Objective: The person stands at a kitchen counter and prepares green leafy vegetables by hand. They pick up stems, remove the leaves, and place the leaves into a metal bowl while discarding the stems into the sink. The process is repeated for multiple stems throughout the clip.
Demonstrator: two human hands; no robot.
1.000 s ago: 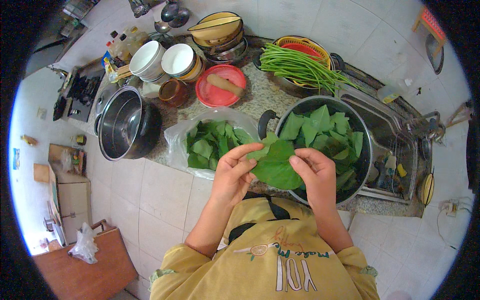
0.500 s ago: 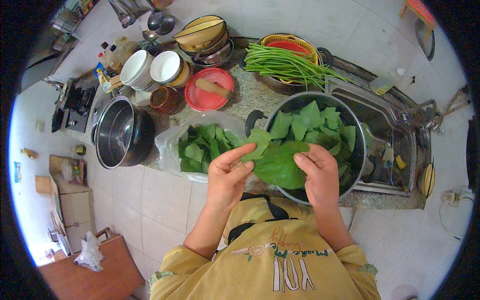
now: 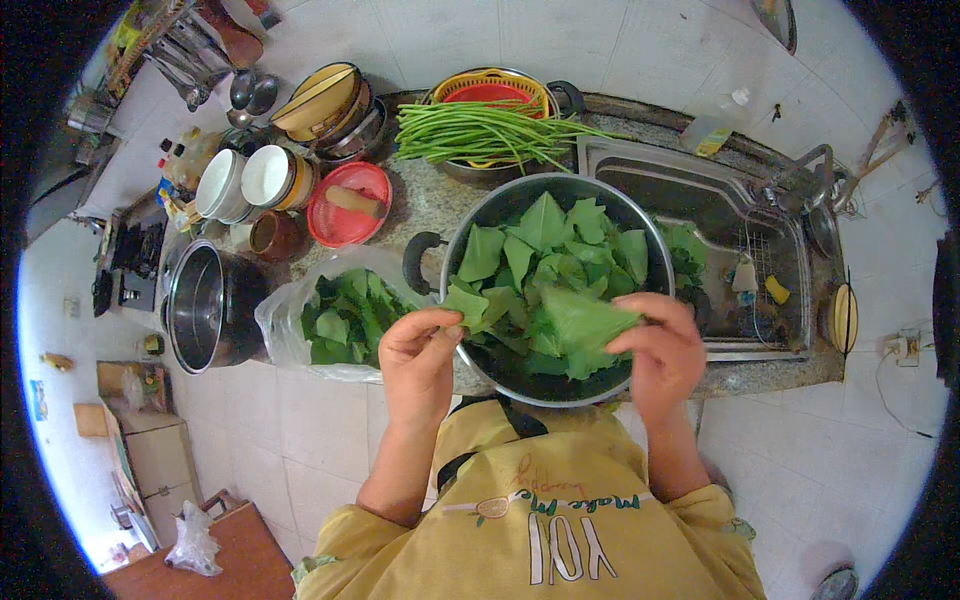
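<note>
Between the thumb and fingers of my left hand [image 3: 418,358] is a small torn leaf piece [image 3: 466,303], at the left rim of a large pot [image 3: 637,210]. My right hand [image 3: 662,350], slightly blurred, pinches a bigger green leaf [image 3: 582,320] over the pot. Torn green leaves [image 3: 545,225] fill much of that pot. Left of it lies an opened clear plastic bag [image 3: 280,312] with more leaves [image 3: 345,322] in it.
Long green stems [image 3: 490,132] lie across a yellow basket [image 3: 548,98] behind the pot. A steel sink [image 3: 700,185] is on the right. At left stand an empty dark pot [image 3: 205,310], white bowls [image 3: 268,175] and a red plate [image 3: 330,222].
The two leaf parts, touching before, are now apart, one in each hand. My right hand has moved away from the left. The view has shifted, so the counter appears further left.
</note>
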